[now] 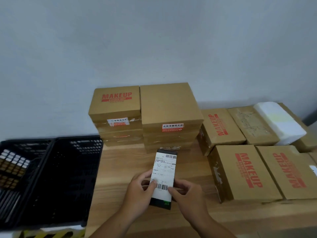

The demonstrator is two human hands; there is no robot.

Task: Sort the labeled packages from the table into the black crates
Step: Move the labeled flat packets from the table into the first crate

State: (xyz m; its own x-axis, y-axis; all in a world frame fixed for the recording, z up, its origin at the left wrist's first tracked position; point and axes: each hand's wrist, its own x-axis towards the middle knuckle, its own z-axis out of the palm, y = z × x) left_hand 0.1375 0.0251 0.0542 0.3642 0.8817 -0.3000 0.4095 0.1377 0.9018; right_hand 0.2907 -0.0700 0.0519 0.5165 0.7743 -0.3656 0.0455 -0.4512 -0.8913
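Note:
A slim black package (163, 176) with a white shipping label and barcodes is held just above the wooden table (123, 169). My left hand (139, 191) grips its left edge, thumb on the label. My right hand (184, 191) holds its right edge near the lower barcode. Two black crates (56, 177) stand side by side left of the table; the far-left crate (15, 169) holds something pale and brown seen through its mesh wall, and the crate next to the table looks dark inside.
Two stacks of brown MAKEUP cartons (142, 115) stand at the back against the wall. More MAKEUP cartons (247, 170) cover the table's right side, with a white foam-wrapped parcel (279, 121) on top at the back right. Yellow-black floor tape (49, 234) runs below the crates.

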